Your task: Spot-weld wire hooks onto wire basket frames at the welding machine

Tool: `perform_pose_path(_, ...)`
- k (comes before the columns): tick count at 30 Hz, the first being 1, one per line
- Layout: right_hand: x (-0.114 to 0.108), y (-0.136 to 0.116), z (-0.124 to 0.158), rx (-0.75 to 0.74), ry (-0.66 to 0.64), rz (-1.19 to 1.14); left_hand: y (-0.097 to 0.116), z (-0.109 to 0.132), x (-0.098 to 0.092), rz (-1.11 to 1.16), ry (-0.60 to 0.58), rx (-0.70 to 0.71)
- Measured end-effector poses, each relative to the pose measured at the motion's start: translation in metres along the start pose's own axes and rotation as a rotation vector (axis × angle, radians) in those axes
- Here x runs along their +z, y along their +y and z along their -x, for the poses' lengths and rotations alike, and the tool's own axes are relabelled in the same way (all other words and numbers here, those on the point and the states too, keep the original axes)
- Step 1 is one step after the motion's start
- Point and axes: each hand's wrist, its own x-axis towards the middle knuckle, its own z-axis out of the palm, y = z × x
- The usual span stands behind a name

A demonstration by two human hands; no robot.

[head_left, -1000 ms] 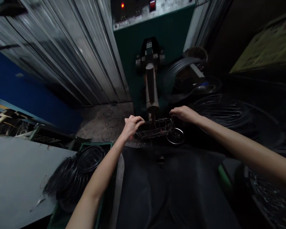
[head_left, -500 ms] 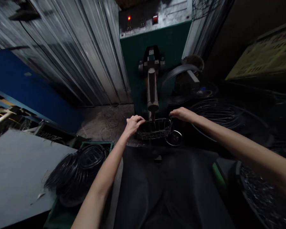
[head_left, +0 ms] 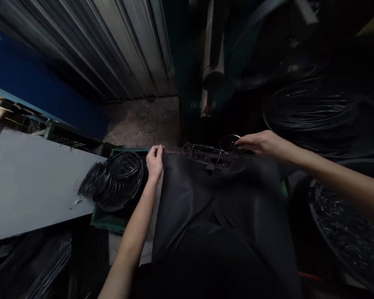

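My right hand grips the right end of a long wire basket, beside a small wire ring fixed to it. The basket lies tilted over the far edge of the dark apron on my lap. My left hand is off the basket, its fingers curled in a pinch at the apron's left edge, next to a stack of black wire rings. What the pinch holds is too small to see. The machine's vertical welding arm hangs above and behind the basket.
The rings sit in a green crate. A grey board lies to the left and corrugated metal sheeting stands behind. Large wire coils pile up at right. A round bin of small metal parts sits at lower right.
The basket has come away from under the welding arm toward my lap. My left hand let go of it and moved left to the ring stack. The view tipped downward.
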Motion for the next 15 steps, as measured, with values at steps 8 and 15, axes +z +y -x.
perform_pose_path(8, -0.011, -0.073, -0.001, 0.352, -0.056, -0.179, -0.010, 0.154, 0.072, 0.785, -0.457, -0.618)
perform_pose_path(15, -0.007, -0.087, 0.001, 0.640, 0.098, -0.674, 0.019, 0.150, 0.093, 1.004, -0.370, -0.638)
